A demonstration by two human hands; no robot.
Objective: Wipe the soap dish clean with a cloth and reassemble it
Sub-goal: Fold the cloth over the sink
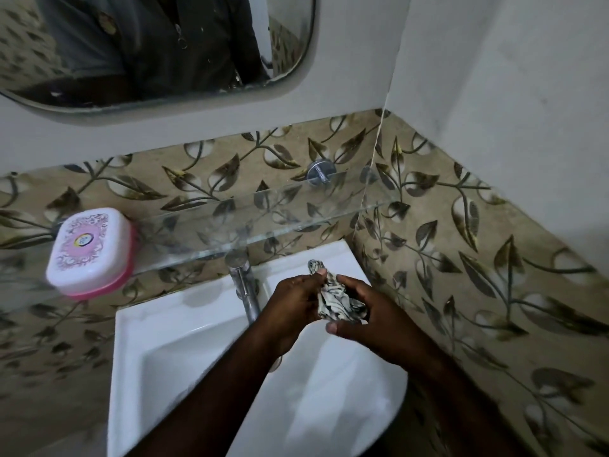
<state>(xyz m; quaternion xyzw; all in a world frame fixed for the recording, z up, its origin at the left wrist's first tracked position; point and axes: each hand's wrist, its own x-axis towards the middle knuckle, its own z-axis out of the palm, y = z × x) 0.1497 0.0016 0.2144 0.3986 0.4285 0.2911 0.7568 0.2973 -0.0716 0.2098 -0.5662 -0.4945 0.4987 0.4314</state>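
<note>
The soap dish (90, 250), pink with a white patterned lid closed on it, stands on the left end of a glass shelf (263, 222). A crumpled black-and-white patterned cloth (336, 296) is bunched between both hands above the white sink (184, 341). My left hand (293, 308) grips the cloth's upper part, its fingers curled around it. My right hand (365, 311) closes on the cloth's lower part, thumb pointing toward me. Both hands are well to the right of the soap dish and below the shelf.
A chrome tap (245, 285) rises just left of my left hand. The glass shelf is fixed by a metal bracket (321, 172) to a leaf-patterned tiled wall. A mirror (158, 51) hangs above. A side wall stands close on the right.
</note>
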